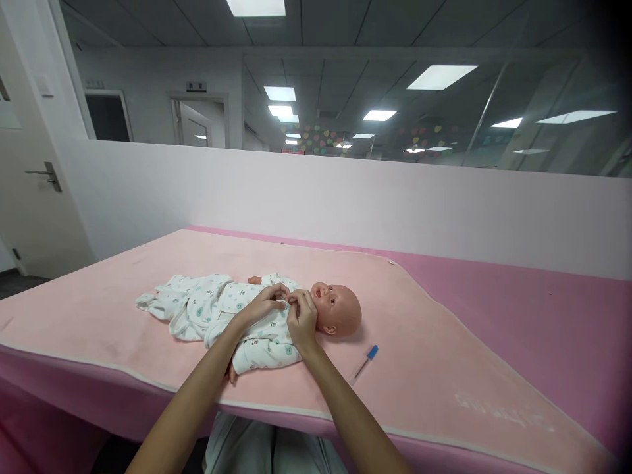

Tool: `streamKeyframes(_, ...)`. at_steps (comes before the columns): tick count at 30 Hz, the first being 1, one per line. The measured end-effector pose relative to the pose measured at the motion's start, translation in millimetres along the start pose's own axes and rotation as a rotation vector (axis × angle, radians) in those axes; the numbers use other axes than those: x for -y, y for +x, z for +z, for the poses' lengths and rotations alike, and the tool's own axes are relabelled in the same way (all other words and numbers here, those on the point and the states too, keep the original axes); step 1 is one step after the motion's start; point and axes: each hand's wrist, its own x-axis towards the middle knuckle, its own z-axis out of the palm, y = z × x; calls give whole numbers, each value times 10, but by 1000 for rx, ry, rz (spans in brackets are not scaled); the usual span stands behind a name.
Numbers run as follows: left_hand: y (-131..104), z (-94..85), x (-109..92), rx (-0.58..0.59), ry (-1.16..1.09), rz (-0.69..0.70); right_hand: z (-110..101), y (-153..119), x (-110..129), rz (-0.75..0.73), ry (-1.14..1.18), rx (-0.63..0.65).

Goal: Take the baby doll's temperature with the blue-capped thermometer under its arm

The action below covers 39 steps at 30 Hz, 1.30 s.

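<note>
Pale grey cloth trousers (291, 451) were nearest us, under the near edge of the tabletop (419, 368), where a peach-pink cloth (118, 289) with white edging overlay a deeper pink cover (543, 322). Our forearms reached across that near edge to a bald, tan plastic baby doll (342, 309), which lay on its back left of the tabletop's middle, toward the near edge, its head to the right. It wore a white fabric garment (197, 303) printed with small green figures; the lower part was rumpled toward the tabletop's left edge.

We had our left hand (266, 304) over the doll's chest, fingers curled at the collar, and our right hand (302, 316) just below its chin, fingertips bunched together against the left ones. Each grip was drawn in, but we could not tell whether either pinched the fabric.

Between the doll's head and the near edge, slightly to the right, we saw a slim clear pen with a blue cap (365, 361), lying at a slant.
</note>
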Motion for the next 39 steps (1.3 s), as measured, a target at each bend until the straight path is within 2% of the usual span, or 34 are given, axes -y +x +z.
streamKeyframes(5,-1,-1,12,-21,78,16,-8,7,6,-11,-11,45)
streamKeyframes(12,-37,8,-60,-40,286,63,9,7,-12,30,-75,2)
streamKeyframes(22,-24,30,-44,-82,305,45,12,6,7,28,-92,-60)
streamKeyframes(34,-28,35,-19,-80,244,55,2,17,15,3,-73,-103)
streamKeyframes(39,-48,-23,-8,-79,142,22,-8,5,1,27,-38,-63)
